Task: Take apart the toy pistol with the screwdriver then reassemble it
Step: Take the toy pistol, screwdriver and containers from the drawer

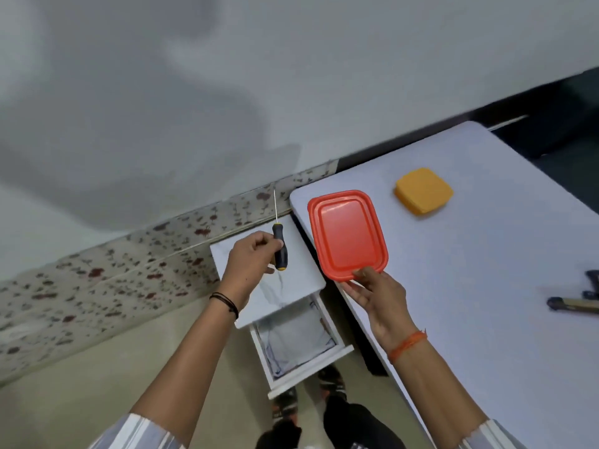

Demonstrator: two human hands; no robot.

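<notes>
— What can't you make out here?

— The toy pistol [575, 301]. It lies at the right edge of the bench [486, 286], cut off by the frame; only dark parts and a tan bar show, blurred. Whether it is whole or in pieces, I cannot tell.

— And the hands?

— The left hand [251, 260] is clenched around the screwdriver [278, 244], its black handle with a yellow end in the fist and the thin shaft pointing up and away. It hangs off the bench, above a small white cabinet [291, 280] whose drawer [298, 348] stands open; the drawer's contents are pale and unclear. The right hand [377, 298] grips the near edge of a red lid [346, 234], thumb on top, fingers beneath, at the bench's left edge near its far corner.

— So the pistol is nowhere near either hand?

— Well apart, far to the right of the right hand. A yellow container [423, 191] sits beyond the lid, toward the far edge.

— Any writing?

— None legible; there are pale marks on dark clothing at the bottom, too blurred to read.
</notes>
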